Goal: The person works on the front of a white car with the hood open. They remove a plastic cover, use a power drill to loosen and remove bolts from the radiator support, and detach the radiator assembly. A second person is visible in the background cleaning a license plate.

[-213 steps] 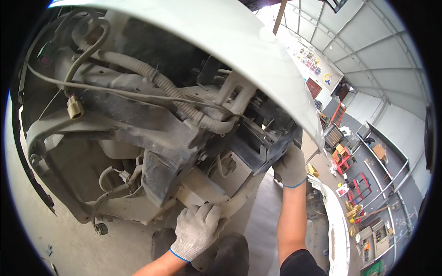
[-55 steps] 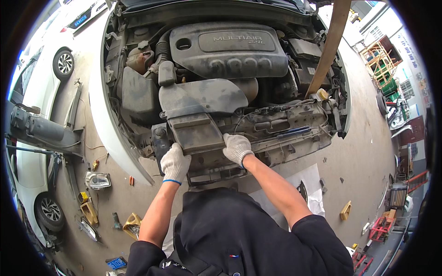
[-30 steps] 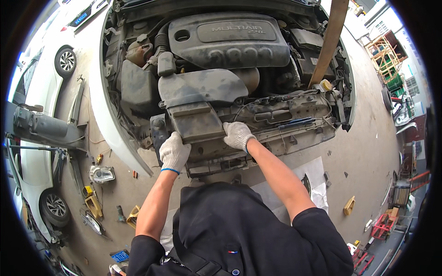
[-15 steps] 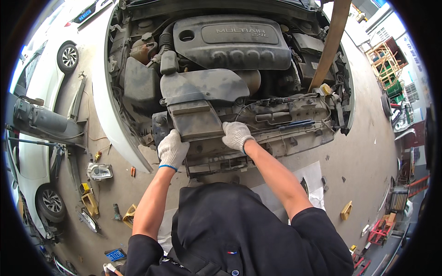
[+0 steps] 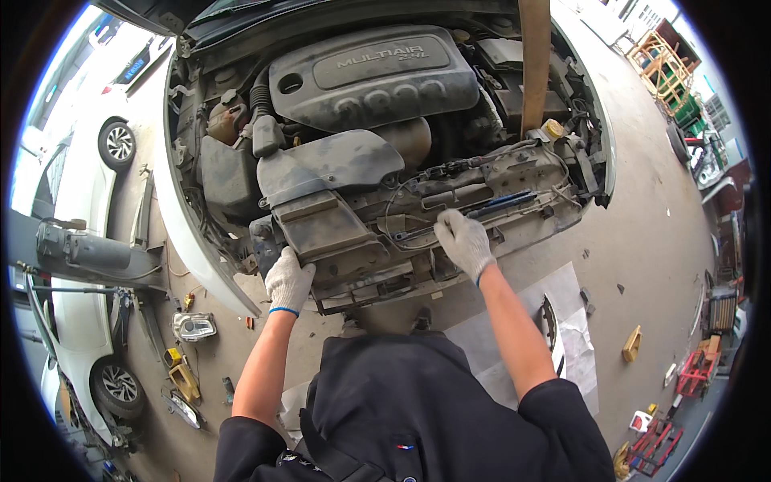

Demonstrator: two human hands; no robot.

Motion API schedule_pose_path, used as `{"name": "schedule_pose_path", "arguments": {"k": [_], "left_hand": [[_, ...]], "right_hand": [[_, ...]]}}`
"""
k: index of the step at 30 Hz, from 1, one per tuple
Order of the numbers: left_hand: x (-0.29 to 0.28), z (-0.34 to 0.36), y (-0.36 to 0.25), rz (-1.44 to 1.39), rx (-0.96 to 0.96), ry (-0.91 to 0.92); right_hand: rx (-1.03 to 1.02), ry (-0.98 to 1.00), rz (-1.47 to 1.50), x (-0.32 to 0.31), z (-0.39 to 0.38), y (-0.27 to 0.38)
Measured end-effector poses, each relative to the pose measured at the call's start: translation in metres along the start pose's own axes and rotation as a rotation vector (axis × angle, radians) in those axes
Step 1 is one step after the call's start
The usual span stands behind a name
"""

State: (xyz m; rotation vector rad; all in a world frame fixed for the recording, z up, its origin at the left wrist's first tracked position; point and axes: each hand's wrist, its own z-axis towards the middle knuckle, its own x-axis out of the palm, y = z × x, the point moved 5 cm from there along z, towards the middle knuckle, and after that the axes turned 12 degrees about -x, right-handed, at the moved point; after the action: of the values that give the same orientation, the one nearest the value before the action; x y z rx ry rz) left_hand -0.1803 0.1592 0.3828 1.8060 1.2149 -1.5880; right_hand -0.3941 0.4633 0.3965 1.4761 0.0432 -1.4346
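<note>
At car's front, both gloved hands rest on the radiator support (image 5: 450, 249). Left hand (image 5: 287, 281) curls over the air duct (image 5: 325, 233) edge, fingers bent, gripping it. Right hand (image 5: 464, 243) lies flat-ish on the support by a wire (image 5: 418, 201), fingers loosely bent; can't tell if holding anything. Behind: engine cover (image 5: 369, 76), w/ wood prop (image 5: 534, 64) upright.
</note>
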Motion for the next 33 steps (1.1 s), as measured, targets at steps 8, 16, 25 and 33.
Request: {"name": "schedule_pose_path", "arguments": {"k": [8,16,25,33], "left_hand": [[0.053,-0.123,0.093,-0.209,-0.335,-0.01],[0.194,-0.374,0.368,-0.37,-1.108,0.423],[0.189,-0.379,0.369,-0.712,-1.226,0.266],[0.188,-0.317,0.501,-0.685,-0.926,-0.031]], "right_hand": [[-0.125,-0.233,0.009,-0.021,-0.033,-0.04],[-0.373,-0.125,-0.201,-0.028,0.006,-0.026],[-0.135,0.049,0.589,0.02,-0.069,0.071],[-0.312,0.623,0.603,0.22,-0.132,0.298]]}}
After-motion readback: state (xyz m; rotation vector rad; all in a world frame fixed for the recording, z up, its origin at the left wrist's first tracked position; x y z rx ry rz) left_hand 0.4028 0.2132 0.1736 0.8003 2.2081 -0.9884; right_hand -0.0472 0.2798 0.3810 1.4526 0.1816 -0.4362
